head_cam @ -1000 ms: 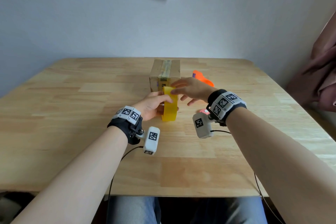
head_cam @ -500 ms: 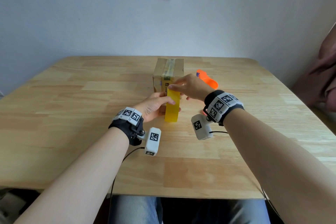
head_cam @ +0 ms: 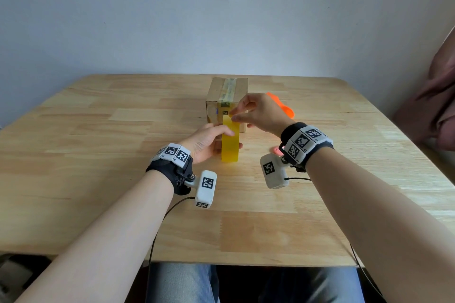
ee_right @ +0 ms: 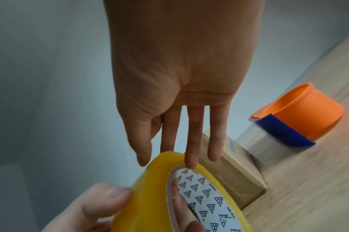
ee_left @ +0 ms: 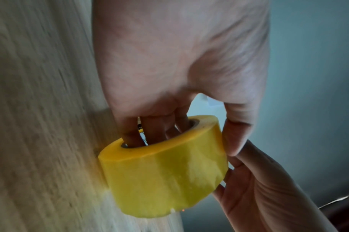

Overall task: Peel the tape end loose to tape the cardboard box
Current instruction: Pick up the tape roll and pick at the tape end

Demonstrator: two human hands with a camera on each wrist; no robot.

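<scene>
A yellow tape roll (head_cam: pixel 230 141) (ee_left: pixel 165 172) (ee_right: pixel 149 196) stands on edge on the wooden table (head_cam: pixel 98 155). My left hand (head_cam: pixel 206 142) (ee_left: pixel 179 62) grips it, with fingers through the core and the thumb on the outer face. Above it, my right hand (head_cam: pixel 256 113) (ee_right: pixel 179 78) has nearly straight fingers, and their tips touch the top of the roll's rim. No loose tape end shows. Just behind the roll stands the cardboard box (head_cam: pixel 226 96) (ee_right: pixel 229 169), with old tape along its top seam.
An orange tape dispenser (head_cam: pixel 283 106) (ee_right: pixel 301 113) with a blue blade guard lies right of the box. A small pink object (head_cam: pixel 277 150) lies under my right wrist. Brownish cloth (head_cam: pixel 438 106) hangs past the table's right edge. A wall stands behind the table.
My right hand has risen from lying over the roll's top, so only its fingertips touch the rim. The left hand holds the roll in the same spot.
</scene>
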